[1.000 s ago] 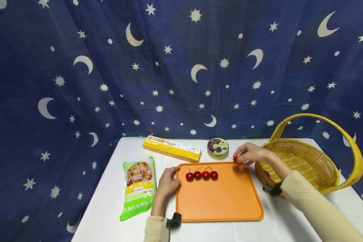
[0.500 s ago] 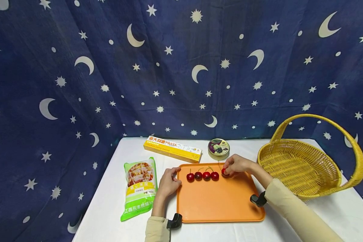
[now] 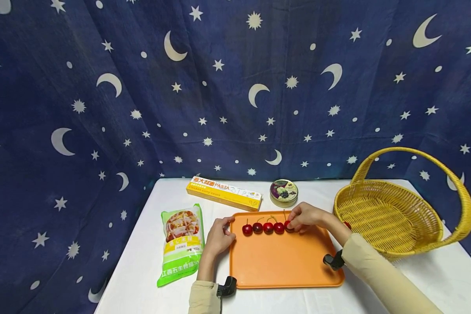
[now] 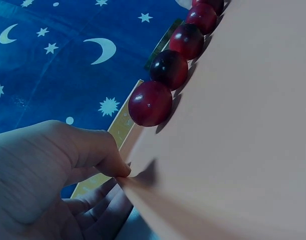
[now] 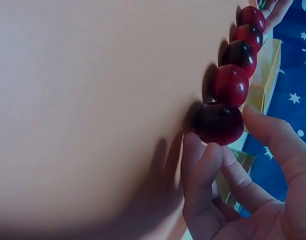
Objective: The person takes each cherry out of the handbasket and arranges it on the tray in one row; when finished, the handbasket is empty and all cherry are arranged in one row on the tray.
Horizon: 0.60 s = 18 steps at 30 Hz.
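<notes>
An orange tray lies on the white table, with several dark red stemmed cherries lined up along its far edge. At the right end of that row my right hand pinches the last cherry between thumb and fingertips. This cherry sits against its neighbour, on the tray. My left hand grips the tray's far left corner; the left wrist view shows its thumb on top of the rim and the other fingers below.
A yellow wicker basket with a tall handle stands right of the tray; something red shows at its near side. Behind the tray are a pasta box and a round tin. A green food bag lies to the left.
My right hand has carried a cherry leftward from beyond the tray's far edge and set it against the end of the row. My left hand has stayed on the tray corner.
</notes>
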Each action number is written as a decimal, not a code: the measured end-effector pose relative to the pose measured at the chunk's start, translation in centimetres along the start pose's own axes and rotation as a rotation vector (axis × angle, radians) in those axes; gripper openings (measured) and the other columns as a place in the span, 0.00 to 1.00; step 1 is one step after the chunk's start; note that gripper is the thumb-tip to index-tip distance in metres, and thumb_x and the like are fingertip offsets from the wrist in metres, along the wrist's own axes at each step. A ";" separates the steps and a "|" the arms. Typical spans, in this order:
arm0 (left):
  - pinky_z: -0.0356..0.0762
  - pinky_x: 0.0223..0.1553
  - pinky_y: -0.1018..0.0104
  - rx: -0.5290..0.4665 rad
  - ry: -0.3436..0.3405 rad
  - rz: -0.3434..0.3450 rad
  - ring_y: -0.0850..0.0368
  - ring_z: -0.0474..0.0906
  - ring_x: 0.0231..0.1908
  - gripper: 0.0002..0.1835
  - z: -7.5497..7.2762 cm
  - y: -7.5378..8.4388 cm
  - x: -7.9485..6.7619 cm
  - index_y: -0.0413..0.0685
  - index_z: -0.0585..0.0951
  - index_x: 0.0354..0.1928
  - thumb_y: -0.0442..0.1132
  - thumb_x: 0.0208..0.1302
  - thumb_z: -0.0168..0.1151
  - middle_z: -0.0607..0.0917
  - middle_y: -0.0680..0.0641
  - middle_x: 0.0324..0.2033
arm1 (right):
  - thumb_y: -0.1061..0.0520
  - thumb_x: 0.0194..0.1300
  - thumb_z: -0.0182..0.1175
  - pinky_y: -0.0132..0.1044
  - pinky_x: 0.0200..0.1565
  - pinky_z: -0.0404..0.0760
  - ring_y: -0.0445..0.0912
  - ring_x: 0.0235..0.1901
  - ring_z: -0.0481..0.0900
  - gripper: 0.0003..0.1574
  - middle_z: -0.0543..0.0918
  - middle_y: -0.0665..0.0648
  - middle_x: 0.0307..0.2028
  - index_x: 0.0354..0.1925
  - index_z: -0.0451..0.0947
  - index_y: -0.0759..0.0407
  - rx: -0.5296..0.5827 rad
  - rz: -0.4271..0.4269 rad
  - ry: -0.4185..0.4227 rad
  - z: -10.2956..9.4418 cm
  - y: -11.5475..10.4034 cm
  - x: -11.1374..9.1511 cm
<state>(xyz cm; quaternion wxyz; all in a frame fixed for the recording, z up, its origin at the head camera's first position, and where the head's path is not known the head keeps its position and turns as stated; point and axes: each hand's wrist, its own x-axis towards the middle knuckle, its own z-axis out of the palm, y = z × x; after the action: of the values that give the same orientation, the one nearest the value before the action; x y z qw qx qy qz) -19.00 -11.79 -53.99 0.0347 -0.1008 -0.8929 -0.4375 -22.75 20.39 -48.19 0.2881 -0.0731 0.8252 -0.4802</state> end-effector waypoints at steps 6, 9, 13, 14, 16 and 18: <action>0.68 0.35 0.67 0.005 -0.006 -0.001 0.63 0.69 0.28 0.28 0.0 0.1 0.0 0.38 0.81 0.54 0.26 0.44 0.66 0.76 0.42 0.39 | 0.62 0.60 0.65 0.38 0.30 0.83 0.44 0.26 0.83 0.08 0.85 0.57 0.28 0.35 0.80 0.68 0.015 0.004 0.002 -0.3 0.1 -0.3; 0.67 0.35 0.67 0.006 -0.004 0.004 0.61 0.70 0.28 0.28 0.0 0.1 0.0 0.38 0.81 0.54 0.25 0.44 0.66 0.77 0.42 0.38 | 0.62 0.62 0.62 0.39 0.31 0.83 0.44 0.27 0.83 0.09 0.85 0.57 0.30 0.36 0.81 0.70 0.006 -0.004 0.002 -0.6 0.1 -0.5; 0.67 0.35 0.67 0.006 -0.007 0.003 0.62 0.70 0.28 0.28 0.0 0.2 0.0 0.38 0.81 0.54 0.25 0.44 0.66 0.76 0.42 0.38 | 0.62 0.64 0.58 0.41 0.33 0.84 0.45 0.29 0.83 0.13 0.83 0.55 0.31 0.41 0.80 0.73 0.003 -0.011 -0.002 -1.0 0.1 -0.8; 0.68 0.35 0.67 0.005 -0.008 0.001 0.62 0.70 0.28 0.28 0.0 0.2 0.0 0.38 0.81 0.54 0.25 0.45 0.66 0.76 0.42 0.38 | 0.62 0.65 0.58 0.42 0.34 0.84 0.46 0.29 0.83 0.14 0.83 0.55 0.31 0.42 0.80 0.74 0.006 -0.013 -0.004 -1.1 0.1 -0.8; 0.68 0.35 0.67 0.003 -0.009 0.000 0.63 0.70 0.27 0.28 -0.1 0.2 0.0 0.38 0.81 0.54 0.26 0.45 0.66 0.76 0.42 0.39 | 0.62 0.66 0.57 0.44 0.35 0.84 0.47 0.30 0.84 0.15 0.82 0.57 0.32 0.43 0.78 0.75 0.016 -0.019 -0.005 -1.4 0.0 -1.0; 0.68 0.35 0.67 0.000 -0.008 0.001 0.63 0.70 0.27 0.28 -0.1 0.2 -0.1 0.38 0.81 0.54 0.26 0.45 0.66 0.76 0.42 0.39 | 0.62 0.67 0.56 0.45 0.36 0.84 0.49 0.31 0.85 0.15 0.82 0.59 0.33 0.44 0.77 0.77 0.030 -0.023 -0.001 -1.7 -0.1 -1.2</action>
<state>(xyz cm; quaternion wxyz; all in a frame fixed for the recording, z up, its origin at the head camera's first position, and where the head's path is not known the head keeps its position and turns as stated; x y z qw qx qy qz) -18.90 -11.76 -53.75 0.0312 -0.1031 -0.8930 -0.4370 -22.71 22.05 -46.97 0.2842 -0.0786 0.8169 -0.4957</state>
